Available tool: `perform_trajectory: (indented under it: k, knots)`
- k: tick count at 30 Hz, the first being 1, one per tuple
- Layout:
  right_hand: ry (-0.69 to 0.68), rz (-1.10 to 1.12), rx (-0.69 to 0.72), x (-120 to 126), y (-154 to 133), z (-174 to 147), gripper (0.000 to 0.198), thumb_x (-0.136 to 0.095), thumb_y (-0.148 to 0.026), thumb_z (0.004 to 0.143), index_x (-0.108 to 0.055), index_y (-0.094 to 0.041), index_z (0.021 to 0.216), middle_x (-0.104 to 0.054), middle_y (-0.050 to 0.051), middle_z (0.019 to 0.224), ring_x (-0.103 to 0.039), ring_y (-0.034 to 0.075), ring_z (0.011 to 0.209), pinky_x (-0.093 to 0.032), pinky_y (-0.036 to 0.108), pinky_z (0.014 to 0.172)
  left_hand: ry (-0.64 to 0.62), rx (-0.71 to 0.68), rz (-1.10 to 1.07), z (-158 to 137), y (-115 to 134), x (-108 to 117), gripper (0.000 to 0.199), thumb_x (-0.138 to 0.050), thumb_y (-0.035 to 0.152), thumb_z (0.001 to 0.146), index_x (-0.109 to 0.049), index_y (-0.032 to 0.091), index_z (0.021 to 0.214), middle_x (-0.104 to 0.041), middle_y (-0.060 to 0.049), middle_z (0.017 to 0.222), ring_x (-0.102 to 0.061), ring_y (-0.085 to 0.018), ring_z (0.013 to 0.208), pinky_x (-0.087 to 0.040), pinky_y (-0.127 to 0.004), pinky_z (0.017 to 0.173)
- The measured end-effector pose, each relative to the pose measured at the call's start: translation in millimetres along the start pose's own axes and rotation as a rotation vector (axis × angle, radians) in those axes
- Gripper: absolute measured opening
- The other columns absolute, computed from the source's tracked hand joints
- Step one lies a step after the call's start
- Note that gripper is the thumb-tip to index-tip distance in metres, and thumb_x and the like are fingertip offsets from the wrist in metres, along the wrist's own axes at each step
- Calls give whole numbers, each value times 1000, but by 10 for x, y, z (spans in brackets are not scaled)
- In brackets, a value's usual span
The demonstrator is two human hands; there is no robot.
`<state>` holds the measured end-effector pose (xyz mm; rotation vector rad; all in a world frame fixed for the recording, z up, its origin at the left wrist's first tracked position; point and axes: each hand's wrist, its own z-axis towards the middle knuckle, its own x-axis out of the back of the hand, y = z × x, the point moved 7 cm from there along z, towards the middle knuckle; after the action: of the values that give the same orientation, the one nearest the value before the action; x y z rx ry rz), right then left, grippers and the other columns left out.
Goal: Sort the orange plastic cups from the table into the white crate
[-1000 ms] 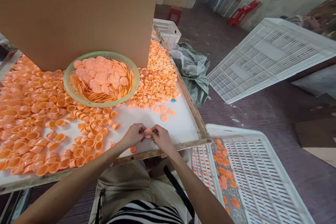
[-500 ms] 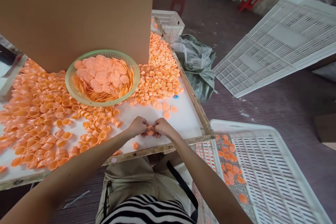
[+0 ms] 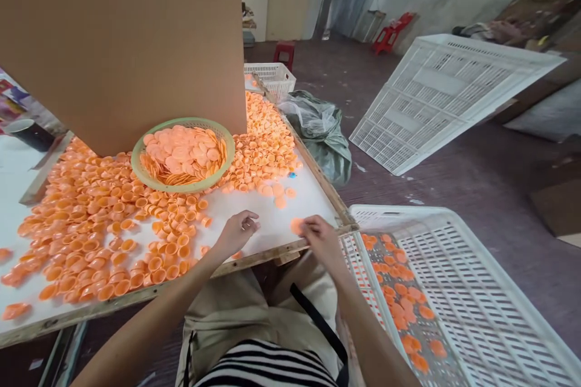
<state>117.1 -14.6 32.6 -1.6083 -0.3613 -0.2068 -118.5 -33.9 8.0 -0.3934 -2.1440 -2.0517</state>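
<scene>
My right hand pinches a round orange plastic disc by its edge, just over the table's front right part. Whether a cup is joined to that disc cannot be seen. My left hand hovers over the white tabletop with its fingers loosely curled, thumb apart, and nothing in them. Near it, small orange plastic cups lie in a large heap to the left. A green basket full of flat orange discs stands among the cups. A few loose discs lie beyond my hands.
A tall cardboard sheet rises behind the basket. A wooden strip edges the table. To my right stands a white slatted crate with scattered orange pieces in it. Another crate leans on the floor near a green sack.
My hands, together on a small orange piece before, have parted. My right hand has moved right with the disc; my left has let go and drawn left. The camera view has tilted up.
</scene>
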Motion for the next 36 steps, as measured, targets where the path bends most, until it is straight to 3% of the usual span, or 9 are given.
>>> perform_trajectory:
  k: [3, 5, 9, 12, 17, 21, 25, 31, 36]
  knots:
    - [413, -213, -53, 1162, 306, -374, 43, -56, -50, 73, -58, -13, 95, -64, 11, 85, -60, 20, 70, -45, 30, 62, -1, -31, 92, -160, 73, 170, 34, -52, 39, 83, -59, 12, 104, -58, -3, 77, -56, -11, 67, -44, -24, 66]
    - [598, -446, -232, 1776, 625, -657, 39, -57, -47, 71, -60, -14, 91, -65, 10, 83, -60, 24, 74, -43, 34, 66, 28, -12, 164, -219, 45, 277, 32, -51, 39, 84, -60, 14, 102, -59, -3, 80, -56, -12, 73, -43, -24, 68]
    - [631, -635, -350, 2114, 945, -858, 42, -50, -49, 75, -61, -20, 104, -65, 6, 87, -59, 24, 74, -40, 35, 65, 71, 40, 358, -207, -43, 331, 29, -50, 37, 85, -60, 16, 102, -60, -2, 86, -55, -13, 76, -40, -25, 70]
    - [548, -513, -174, 1691, 735, -582, 44, -51, -48, 75, -61, -17, 105, -65, 7, 91, -59, 20, 74, -42, 32, 69, -1, 81, 564, -206, -60, 273, 29, -53, 37, 83, -60, 17, 103, -60, -3, 91, -55, -15, 78, -38, -27, 72]
    - [205, -457, 167, 382, 73, 274, 29, -49, -39, 83, -64, -17, 93, -64, 4, 93, -57, 15, 76, -41, 27, 75, -164, 134, 783, -436, -78, 257, 28, -56, 32, 79, -59, 18, 103, -61, -4, 86, -55, -19, 82, -35, -27, 68]
    - [63, -626, 19, -355, 1, 827, 26, -55, -35, 82, -61, -16, 99, -61, 6, 97, -56, 17, 85, -39, 29, 75, -165, 183, 774, -574, -148, 215, 21, -52, 23, 78, -61, 18, 97, -63, -5, 83, -56, -18, 76, -33, -25, 63]
    - [2, -680, -75, -622, 61, 974, 28, -65, -30, 74, -57, -12, 93, -59, 9, 100, -55, 20, 88, -40, 30, 72, -34, 175, 574, -459, -205, 137, 19, -44, 16, 83, -60, 16, 92, -64, -4, 81, -57, -15, 73, -35, -23, 64]
    - [-341, -43, -154, -887, 182, 465, 16, -57, -24, 76, -52, -12, 86, -54, 0, 63, -50, 11, 49, -40, 24, 48, 11, 201, 178, -168, -367, -52, 15, -45, 21, 83, -58, 14, 84, -61, -3, 68, -55, -11, 58, -39, -20, 55]
    - [-408, 19, -126, -1019, 144, 190, 23, -59, -24, 72, -59, -11, 90, -57, 2, 70, -52, 10, 50, -43, 23, 46, -31, 180, -9, -63, -458, -224, 22, -39, 21, 84, -58, 12, 89, -61, -4, 72, -56, -11, 54, -44, -20, 52]
